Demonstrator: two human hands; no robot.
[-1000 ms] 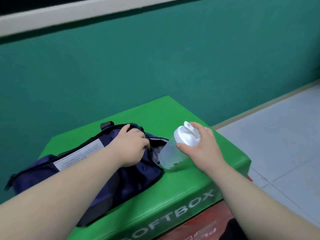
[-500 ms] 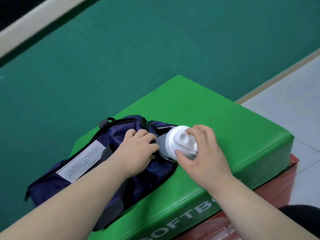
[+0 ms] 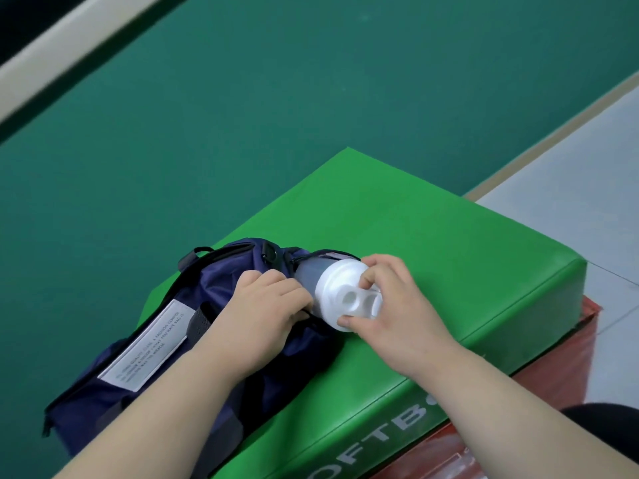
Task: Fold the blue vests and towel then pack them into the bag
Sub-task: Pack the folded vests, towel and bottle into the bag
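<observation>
Your left hand (image 3: pixel 262 305) pinches the bag (image 3: pixel 155 340) mouth wide so the bottle (image 3: pixel 311 276) fits; right hand (image 3: pixel 397 312) fingers (image 3: pixel 373 267) clamp its lid (image 3: pixel 340 292) to push (vests, towel unseen).

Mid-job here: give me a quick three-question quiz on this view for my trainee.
1. Fill in: the left hand grips the opening edge of the navy ____.
2. Which hand holds the bottle by its white lid? A) left hand B) right hand
3. True or false: the bottle stands upright.

Key: 1 bag; 2 B; 3 false, it lies tilted, base inside the bag's opening.
</observation>
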